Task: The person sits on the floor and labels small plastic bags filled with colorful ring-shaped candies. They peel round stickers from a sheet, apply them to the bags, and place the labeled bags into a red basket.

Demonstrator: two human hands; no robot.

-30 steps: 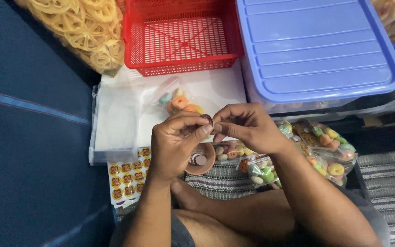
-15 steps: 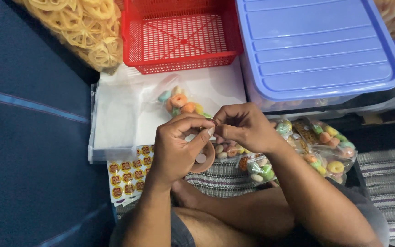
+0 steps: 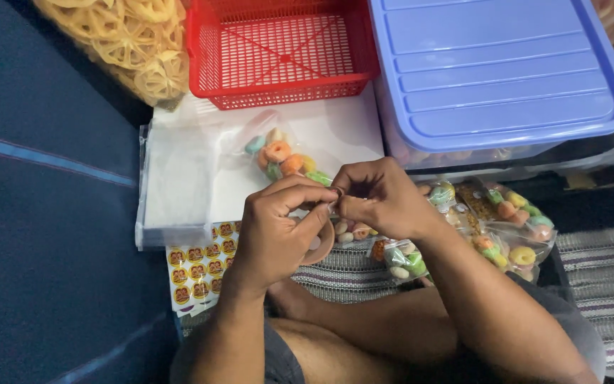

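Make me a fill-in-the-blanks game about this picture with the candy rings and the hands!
1. The empty basket at the top is coloured ____.
2. The big box's lid is coloured ____.
3. The left hand and right hand meet above the person's ____.
4. The small bag of candy rings lies on a ____ sheet.

Missing words: red; blue; lap; white
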